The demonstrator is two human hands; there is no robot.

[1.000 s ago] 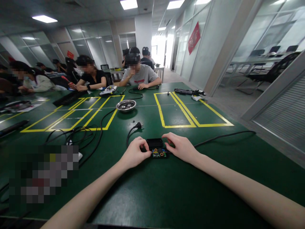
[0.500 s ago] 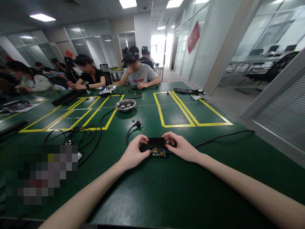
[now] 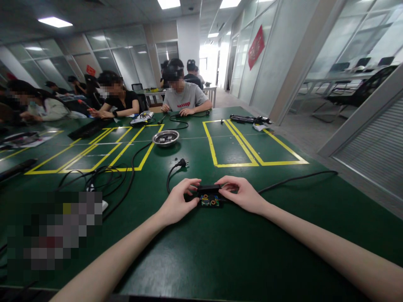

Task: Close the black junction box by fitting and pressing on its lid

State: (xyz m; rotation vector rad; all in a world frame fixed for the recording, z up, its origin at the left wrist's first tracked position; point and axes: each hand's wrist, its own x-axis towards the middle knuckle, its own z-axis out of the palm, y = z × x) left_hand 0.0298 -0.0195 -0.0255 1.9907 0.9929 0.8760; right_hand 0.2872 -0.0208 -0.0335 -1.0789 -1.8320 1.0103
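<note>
Circuit board (image 3: 210,201): lay face up on the green table (image 3: 195,260), near the wearer's side, between the two hands; orange-ringed coils and small blue and green parts showed on it, and its dark surround was hard to make out.
Black cover (image 3: 208,189): stood just behind the board, turned so that only a narrow dark strip faced the camera.
Left hand (image 3: 178,201): curved wide, a gap between thumb and fingers; the thumb tip was at the board's left edge, the fingertips by the cover's left end, and whether they pressed on it I could not tell.
Right hand (image 3: 244,195): curled narrow, holding the cover's right end between thumb and fingers.
Black plug (image 3: 181,163): rested beyond the left hand, prongs pointing right, its cord curving down toward that hand.
Black cable (image 3: 296,180): ran along the table to the right of the right hand.
Metal bowl (image 3: 165,138): sat farther back, left of centre, with small metallic pieces inside.
Coiled cord (image 3: 108,178): lay loosely looped on the left.
Yellow tape (image 3: 236,166): marked out rectangles across the table.
Person in a grey shirt (image 3: 185,97): sat at the far side, both hands at the tabletop.
</note>
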